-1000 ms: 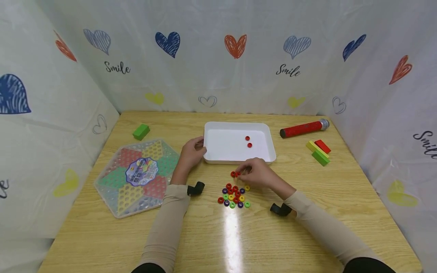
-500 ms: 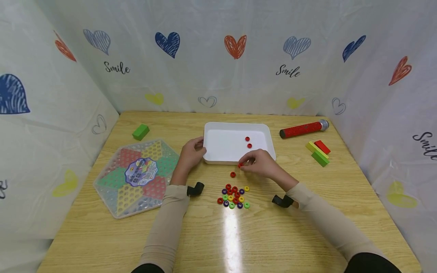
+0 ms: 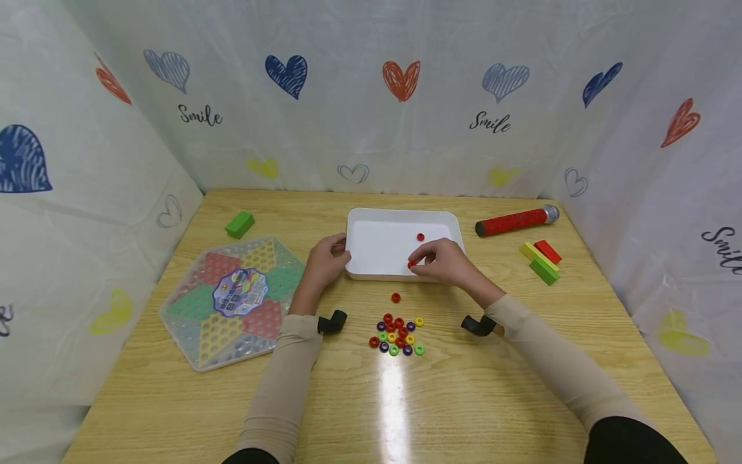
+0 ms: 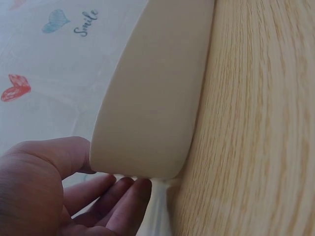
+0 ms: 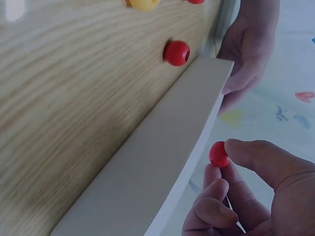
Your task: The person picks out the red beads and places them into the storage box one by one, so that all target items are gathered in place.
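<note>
In the head view a white tray (image 3: 377, 241) lies on the wooden table. My left hand (image 3: 326, 261) holds its left end, thumb at the rim and fingertips against the end wall (image 4: 142, 123). Over the tray's front side, my right hand (image 3: 443, 261) pinches a small red bead (image 5: 219, 154) between thumb and fingers. One red bead (image 3: 420, 237) shows inside the tray; the hand covers the spot just in front of it. A single red bead (image 3: 396, 298) sits on the table before the tray. Nearer lies a cluster of red, yellow, green and purple beads (image 3: 400, 332).
To the left lies a hexagonal Chinese checkers board (image 3: 220, 341), close by the left forearm, with a green block (image 3: 240, 224) behind it. On the right are a red tube (image 3: 513, 221) with a silvery end and yellow, red and green blocks (image 3: 545, 270).
My right hand has lifted a red bead from the table in front of the tray and carried it forward over the tray's front rim. The left hand has stayed at the tray's end.
</note>
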Demonstrator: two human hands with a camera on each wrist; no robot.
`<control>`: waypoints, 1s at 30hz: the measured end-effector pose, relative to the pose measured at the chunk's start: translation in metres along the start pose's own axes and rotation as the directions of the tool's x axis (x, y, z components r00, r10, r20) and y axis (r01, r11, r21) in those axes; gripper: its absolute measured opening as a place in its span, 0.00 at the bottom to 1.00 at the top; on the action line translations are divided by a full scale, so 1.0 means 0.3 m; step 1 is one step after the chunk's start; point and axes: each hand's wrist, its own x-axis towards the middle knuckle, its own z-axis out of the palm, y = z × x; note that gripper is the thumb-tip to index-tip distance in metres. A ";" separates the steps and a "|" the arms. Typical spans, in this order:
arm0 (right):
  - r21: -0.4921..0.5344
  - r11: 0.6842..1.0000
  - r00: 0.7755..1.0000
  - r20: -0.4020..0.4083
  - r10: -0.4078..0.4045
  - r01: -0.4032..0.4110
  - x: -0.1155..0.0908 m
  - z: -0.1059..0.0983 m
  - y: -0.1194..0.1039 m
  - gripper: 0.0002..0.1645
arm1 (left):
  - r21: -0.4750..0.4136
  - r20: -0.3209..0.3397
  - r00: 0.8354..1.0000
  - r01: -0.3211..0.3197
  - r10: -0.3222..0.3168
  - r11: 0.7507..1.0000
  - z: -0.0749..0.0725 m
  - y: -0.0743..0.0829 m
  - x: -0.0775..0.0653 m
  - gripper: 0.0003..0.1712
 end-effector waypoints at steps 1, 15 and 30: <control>-0.003 1.000 1.000 -0.002 0.005 -0.005 0.007 -0.002 0.004 0.08 | 0.001 -0.002 1.000 0.002 -0.002 1.000 0.000 -0.001 0.000 0.31; -0.003 0.991 0.991 -0.006 0.133 -0.133 0.091 -0.022 0.070 0.12 | 0.006 -0.007 1.000 -0.017 0.017 1.000 -0.002 0.005 -0.003 0.31; -0.005 0.980 0.980 0.007 0.198 -0.198 0.134 0.006 0.118 0.13 | 0.002 -0.017 1.000 -0.023 0.023 1.000 0.001 0.000 0.002 0.31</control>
